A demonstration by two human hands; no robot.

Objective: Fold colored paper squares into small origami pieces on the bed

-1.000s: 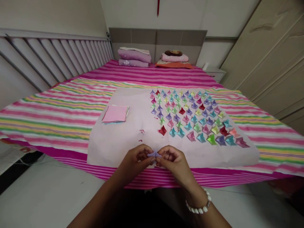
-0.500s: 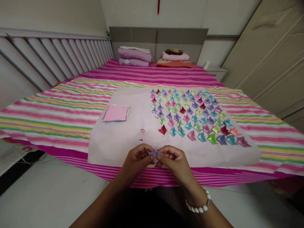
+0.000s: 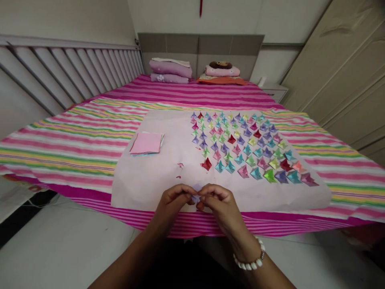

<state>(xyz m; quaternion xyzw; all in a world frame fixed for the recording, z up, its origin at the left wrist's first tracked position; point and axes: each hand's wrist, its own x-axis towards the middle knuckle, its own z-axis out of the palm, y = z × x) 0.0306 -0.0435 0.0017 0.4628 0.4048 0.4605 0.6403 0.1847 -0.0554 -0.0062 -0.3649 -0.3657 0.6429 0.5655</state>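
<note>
Both my hands meet at the near edge of the bed, pinching a small lilac folded paper piece (image 3: pixel 196 192) between their fingertips. My left hand (image 3: pixel 174 200) grips its left side and my right hand (image 3: pixel 219 204), with a white bead bracelet at the wrist, grips its right side. Most of the paper is hidden by my fingers. The hands hover over the front edge of a large pale sheet (image 3: pixel 156 176) spread on the bed.
Several rows of small coloured folded paper pieces (image 3: pixel 243 148) lie on the sheet's right half. A stack of pink square papers (image 3: pixel 146 143) lies to the left. The striped bedspread (image 3: pixel 75 140) covers the bed; pillows (image 3: pixel 171 70) sit at the headboard. A wardrobe (image 3: pixel 345 68) stands at the right.
My fingers have closed in tighter on the lilac paper, so less of it shows. The hands stay at the same spot.
</note>
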